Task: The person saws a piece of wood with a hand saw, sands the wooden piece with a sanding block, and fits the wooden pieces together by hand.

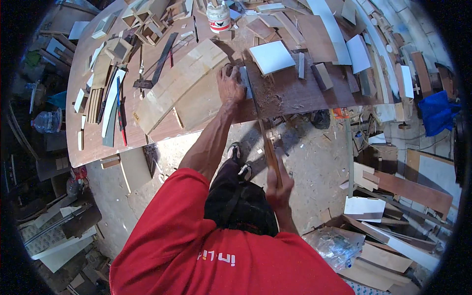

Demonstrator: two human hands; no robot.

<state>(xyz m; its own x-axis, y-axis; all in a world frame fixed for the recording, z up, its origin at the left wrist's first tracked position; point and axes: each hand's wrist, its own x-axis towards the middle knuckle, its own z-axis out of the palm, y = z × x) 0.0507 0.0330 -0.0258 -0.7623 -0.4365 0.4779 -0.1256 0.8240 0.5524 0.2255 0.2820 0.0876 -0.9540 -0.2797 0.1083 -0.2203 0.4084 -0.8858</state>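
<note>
Right fingers [287, 183] round brown tool [270, 153], left fingers [227, 71] curled, tips hidden

1. I have the left hand [231, 83] against a strip [247, 81] on the worktable [93, 143], near its front edge; plywood boards [189, 73] lie to its left.
2. Left of those boards I see a try square [161, 61].
3. A tub [219, 17] stands toward the table's far side.
4. Right of the strip lies a panel [273, 56], sawdust [275, 101] before it.
5. I have the right hand [280, 186] on the saw [269, 151], in front of the table.
</note>
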